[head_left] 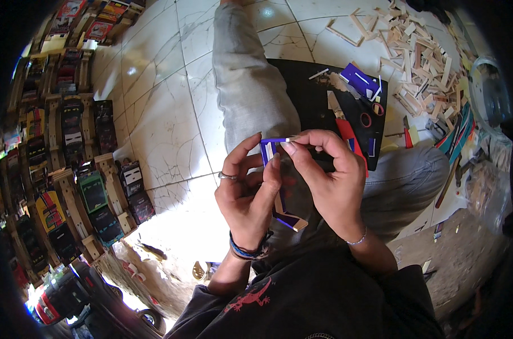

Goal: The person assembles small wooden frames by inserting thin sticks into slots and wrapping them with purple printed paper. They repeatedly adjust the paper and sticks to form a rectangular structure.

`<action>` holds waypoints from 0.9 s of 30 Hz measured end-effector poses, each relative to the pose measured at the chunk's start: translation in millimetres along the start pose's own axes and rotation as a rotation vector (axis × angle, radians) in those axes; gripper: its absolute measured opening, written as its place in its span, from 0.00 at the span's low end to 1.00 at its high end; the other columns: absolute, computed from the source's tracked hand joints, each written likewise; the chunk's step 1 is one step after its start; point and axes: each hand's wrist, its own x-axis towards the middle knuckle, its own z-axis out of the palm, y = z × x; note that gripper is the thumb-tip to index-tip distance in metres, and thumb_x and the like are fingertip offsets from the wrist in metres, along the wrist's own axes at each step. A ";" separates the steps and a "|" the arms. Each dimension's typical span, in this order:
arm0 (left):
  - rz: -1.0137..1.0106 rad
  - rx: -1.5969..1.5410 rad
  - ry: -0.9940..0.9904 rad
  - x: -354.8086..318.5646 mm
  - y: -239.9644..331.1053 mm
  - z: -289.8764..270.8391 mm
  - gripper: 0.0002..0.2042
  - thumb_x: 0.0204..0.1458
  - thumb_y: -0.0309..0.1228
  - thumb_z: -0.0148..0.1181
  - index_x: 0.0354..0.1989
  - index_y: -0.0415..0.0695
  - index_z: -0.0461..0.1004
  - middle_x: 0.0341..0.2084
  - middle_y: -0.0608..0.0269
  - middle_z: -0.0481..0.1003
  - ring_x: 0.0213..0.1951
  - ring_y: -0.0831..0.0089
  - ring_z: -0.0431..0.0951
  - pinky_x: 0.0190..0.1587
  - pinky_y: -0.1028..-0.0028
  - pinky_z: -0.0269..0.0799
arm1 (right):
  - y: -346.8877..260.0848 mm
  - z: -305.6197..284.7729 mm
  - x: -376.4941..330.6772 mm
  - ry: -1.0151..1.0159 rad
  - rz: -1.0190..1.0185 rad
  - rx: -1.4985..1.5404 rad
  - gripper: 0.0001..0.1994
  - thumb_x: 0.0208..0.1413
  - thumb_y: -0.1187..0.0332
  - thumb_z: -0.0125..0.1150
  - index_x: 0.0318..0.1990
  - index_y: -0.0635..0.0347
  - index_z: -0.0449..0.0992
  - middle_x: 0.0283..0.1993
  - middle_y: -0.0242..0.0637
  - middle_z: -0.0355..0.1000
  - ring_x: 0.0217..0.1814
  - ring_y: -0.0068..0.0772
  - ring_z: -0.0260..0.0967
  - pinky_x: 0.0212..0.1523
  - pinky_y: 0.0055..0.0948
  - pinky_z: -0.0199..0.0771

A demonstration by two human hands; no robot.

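Observation:
Between my hands is a small angled frame of thin wooden strips, partly covered in purple paper (275, 140); its lower corner with bare wood shows below my left hand. My left hand (242, 195) pinches the frame's left side between thumb and fingers. At the upper right end, my right hand (338, 189) holds the purple strip in a thumb-and-finger pinch, close to a pale tip. Part of the frame is hidden behind my left fingers.
A black board (310, 104) beyond my hands bears purple sheets (358, 82), scissors (366, 120) and a red-handled tool (344, 131). Many wooden frame pieces (420, 59) are heaped at the far right. Wooden racks with coloured panels (92, 192) stand left.

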 end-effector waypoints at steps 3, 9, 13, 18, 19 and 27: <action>0.114 0.172 0.046 1.0 -4.7 1.7 0.25 0.58 0.21 0.64 0.64 0.34 0.66 0.38 0.59 0.81 0.34 0.77 0.83 0.35 0.81 0.77 | -2.9 -5.5 -1.0 -0.113 0.228 0.291 0.07 0.60 0.75 0.66 0.44 0.63 0.79 0.47 0.36 0.80 0.45 0.21 0.75 0.49 0.23 0.73; 0.197 0.173 0.115 2.6 -16.6 10.9 0.25 0.54 0.22 0.69 0.60 0.33 0.70 0.34 0.58 0.82 0.31 0.83 0.81 0.34 0.84 0.74 | -1.3 -6.0 -3.3 -0.113 0.279 0.472 0.06 0.63 0.78 0.61 0.46 0.64 0.76 0.52 0.33 0.74 0.52 0.18 0.70 0.57 0.23 0.70; 0.257 0.234 0.131 4.3 -20.9 11.4 0.24 0.53 0.21 0.69 0.59 0.33 0.71 0.36 0.58 0.83 0.32 0.82 0.81 0.36 0.83 0.75 | 0.2 -5.5 -7.5 -0.114 0.303 0.474 0.06 0.63 0.78 0.61 0.46 0.63 0.76 0.51 0.32 0.73 0.52 0.18 0.69 0.57 0.24 0.69; 0.257 0.236 0.139 5.0 -22.5 12.2 0.23 0.52 0.20 0.70 0.57 0.33 0.73 0.36 0.58 0.83 0.35 0.80 0.81 0.38 0.81 0.76 | -1.6 -4.5 -8.8 -0.078 0.332 0.512 0.09 0.62 0.70 0.67 0.45 0.62 0.76 0.44 0.28 0.75 0.42 0.14 0.71 0.41 0.18 0.71; 0.259 0.249 0.140 5.2 -22.3 12.6 0.22 0.52 0.20 0.70 0.56 0.33 0.73 0.36 0.57 0.83 0.35 0.80 0.81 0.38 0.81 0.76 | -3.0 -5.0 -8.6 -0.080 0.352 0.519 0.08 0.62 0.70 0.67 0.44 0.62 0.76 0.43 0.28 0.75 0.42 0.13 0.71 0.41 0.18 0.71; 0.291 0.320 0.147 6.7 -22.2 16.9 0.20 0.51 0.19 0.69 0.54 0.35 0.74 0.35 0.57 0.83 0.35 0.79 0.82 0.38 0.80 0.77 | -12.2 -4.3 -10.2 -0.036 0.510 0.673 0.06 0.62 0.69 0.65 0.39 0.58 0.74 0.38 0.29 0.75 0.34 0.09 0.68 0.28 0.14 0.65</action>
